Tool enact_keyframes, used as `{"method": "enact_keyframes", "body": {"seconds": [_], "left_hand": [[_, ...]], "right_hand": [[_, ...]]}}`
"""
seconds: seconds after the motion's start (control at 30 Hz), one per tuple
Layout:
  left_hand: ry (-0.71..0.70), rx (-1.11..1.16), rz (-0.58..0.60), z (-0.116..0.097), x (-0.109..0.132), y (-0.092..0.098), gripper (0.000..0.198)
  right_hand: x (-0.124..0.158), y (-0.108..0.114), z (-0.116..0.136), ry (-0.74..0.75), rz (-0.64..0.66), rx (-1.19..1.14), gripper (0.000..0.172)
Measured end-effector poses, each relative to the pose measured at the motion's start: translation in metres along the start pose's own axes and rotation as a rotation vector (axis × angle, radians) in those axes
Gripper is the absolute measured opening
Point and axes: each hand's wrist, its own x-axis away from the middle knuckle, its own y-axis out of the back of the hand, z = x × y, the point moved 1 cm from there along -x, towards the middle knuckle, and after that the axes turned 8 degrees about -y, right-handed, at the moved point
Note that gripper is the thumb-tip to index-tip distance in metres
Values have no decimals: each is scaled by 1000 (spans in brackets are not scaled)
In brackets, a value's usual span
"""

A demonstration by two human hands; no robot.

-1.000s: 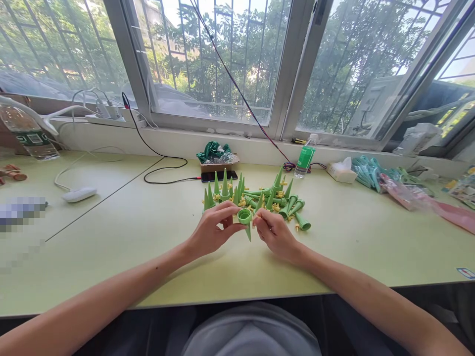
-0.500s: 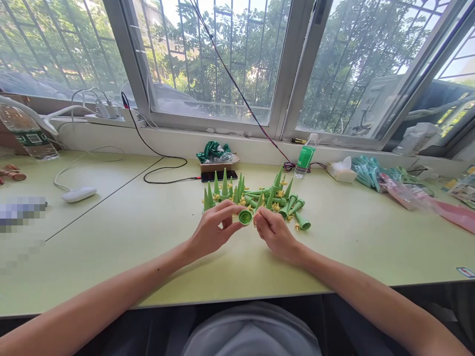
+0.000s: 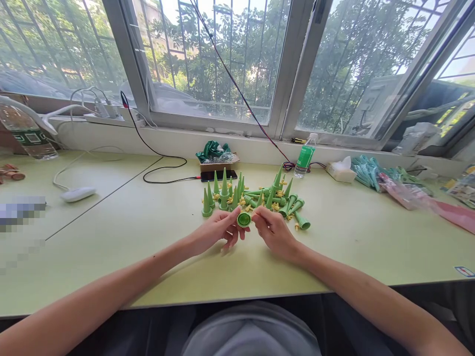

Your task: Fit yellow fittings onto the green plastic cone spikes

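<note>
My left hand [image 3: 222, 228] holds a green plastic watering spike [image 3: 244, 220], its round hollow end turned toward me. The thumb lies along the top of the rim and the fingers curl below. My right hand [image 3: 272, 228] is closed in a pinch at the right side of that spike; whatever its fingertips grip is hidden. Just beyond both hands, several green cone-shaped spikes [image 3: 224, 190] stand upright on the table. To their right, more spikes [image 3: 302, 221] lie on their sides. Small yellow valves [image 3: 279, 207] are scattered among them.
Behind the spikes are a dark phone [image 3: 218, 175] on a cable and a small cardboard box [image 3: 219, 165] with green plastic. A water bottle [image 3: 305, 157], tissue pack [image 3: 341, 170] and plastic bags [image 3: 365, 173] stand rightward. A white mouse [image 3: 78, 194] lies left.
My left hand has shifted its grip, its thumb now above the rim and its fingers opened out underneath. The spike has dipped slightly. My right hand has barely moved.
</note>
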Motion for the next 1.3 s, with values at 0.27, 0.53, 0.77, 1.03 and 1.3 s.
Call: {"method": "enact_keyframes", "body": {"seconds": [0.27, 0.53, 0.77, 1.03, 1.3], "left_hand": [[-38, -38, 32, 3, 1, 4, 55], [-316, -574, -79, -2, 5, -1, 36], [-668, -906, -159, -4, 6, -6, 19], [-750, -937, -186, 3, 5, -2, 20], [-531, -818, -345, -3, 3, -3, 22]], "right_hand": [[0, 1, -2, -42, 16, 9, 34], [-1, 0, -4, -58, 37, 26, 39], [-1, -1, -5, -69, 48, -5, 43], [0, -2, -3, -86, 45, 7, 45], [-2, -1, -4, -121, -70, -9, 41]]}}
